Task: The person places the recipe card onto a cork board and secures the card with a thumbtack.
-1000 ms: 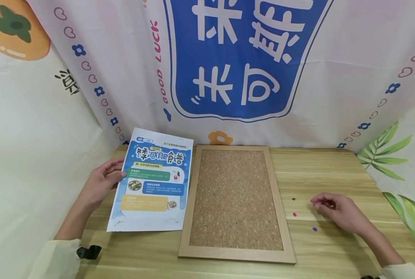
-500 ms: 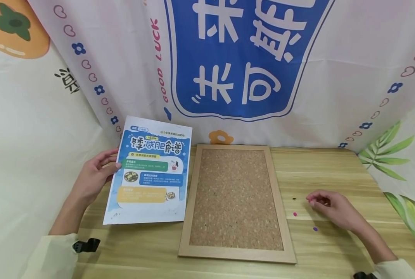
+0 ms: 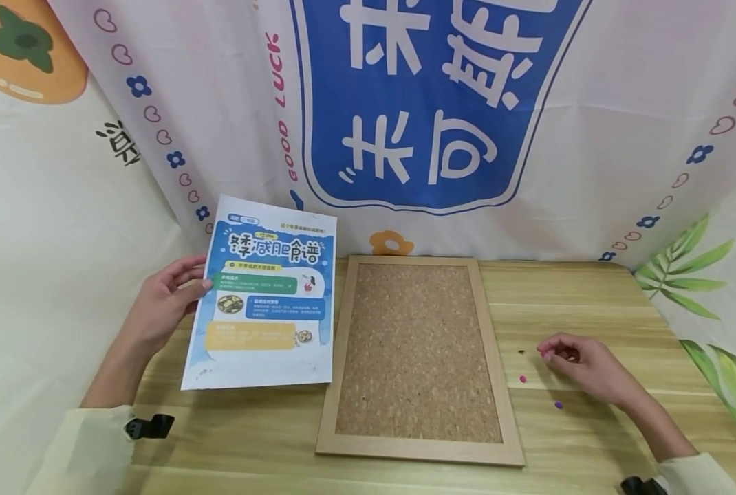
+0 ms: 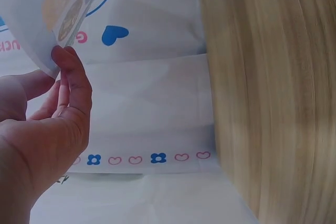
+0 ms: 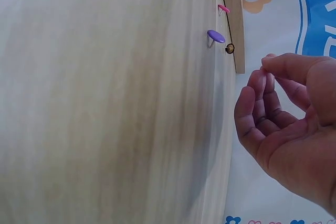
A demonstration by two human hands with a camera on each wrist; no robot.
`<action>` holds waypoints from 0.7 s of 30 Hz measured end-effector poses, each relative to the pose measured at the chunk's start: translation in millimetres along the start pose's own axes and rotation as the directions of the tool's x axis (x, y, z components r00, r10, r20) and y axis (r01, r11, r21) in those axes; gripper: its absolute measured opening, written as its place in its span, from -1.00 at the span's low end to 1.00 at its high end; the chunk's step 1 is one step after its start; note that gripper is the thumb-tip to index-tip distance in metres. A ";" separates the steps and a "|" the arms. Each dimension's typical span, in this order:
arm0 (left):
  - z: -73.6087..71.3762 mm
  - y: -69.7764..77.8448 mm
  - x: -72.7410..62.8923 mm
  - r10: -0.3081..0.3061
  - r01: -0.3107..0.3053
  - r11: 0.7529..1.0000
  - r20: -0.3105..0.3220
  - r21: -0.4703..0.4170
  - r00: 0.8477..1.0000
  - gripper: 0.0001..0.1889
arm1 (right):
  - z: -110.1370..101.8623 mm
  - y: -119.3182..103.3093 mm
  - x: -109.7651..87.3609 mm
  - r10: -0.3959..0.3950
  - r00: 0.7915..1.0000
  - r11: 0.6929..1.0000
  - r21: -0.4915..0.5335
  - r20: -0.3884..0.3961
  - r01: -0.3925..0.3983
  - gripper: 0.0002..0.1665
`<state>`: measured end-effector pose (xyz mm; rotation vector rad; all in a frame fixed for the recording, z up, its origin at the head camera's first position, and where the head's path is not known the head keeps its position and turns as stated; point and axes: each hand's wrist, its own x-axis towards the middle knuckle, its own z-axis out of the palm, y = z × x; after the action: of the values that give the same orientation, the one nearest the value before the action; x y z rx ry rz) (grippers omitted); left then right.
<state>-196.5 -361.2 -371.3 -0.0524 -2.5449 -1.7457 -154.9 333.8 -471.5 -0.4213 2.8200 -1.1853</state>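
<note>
The left hand (image 3: 165,307) pinches the sheet (image 3: 259,368) by its left edge, thumb in front, and holds it up off the table (image 3: 566,302), just left of the board (image 3: 417,350). The right hand (image 3: 587,366) is right of the board, thumb and fingertips pressed together on a small pink thing (image 3: 543,353), most likely a pin. Also right of the board lie a pink pin (image 3: 523,379), a dark pin (image 3: 521,352) and, farther out, a purple pin (image 3: 558,405). The step in hand looks like getting the sheet ready to go on the board. The next move seems to call for bringing it right, over the board, and laying it straight. The sheet's title reads 冬季减肥食谱, winter slimming recipes; its smallest lines are too tiny to read. On the cloth (image 3: 603,172) behind the board, sideways pink letters say GOOD LUCK, and big white 未 and 可 show on blue.
</note>
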 end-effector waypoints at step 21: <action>44.1 -4.7 13.3 -0.050 0.056 0.997 0.101 -0.052 0.994 -0.40 | 2.0 0.8 -1.4 0.022 1.000 0.999 0.039 -0.007 -0.022 -0.82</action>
<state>-211.1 -321.8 -390.6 -0.0772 -2.5901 -1.8778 -153.4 333.4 -473.6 -0.3840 2.7945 -1.2383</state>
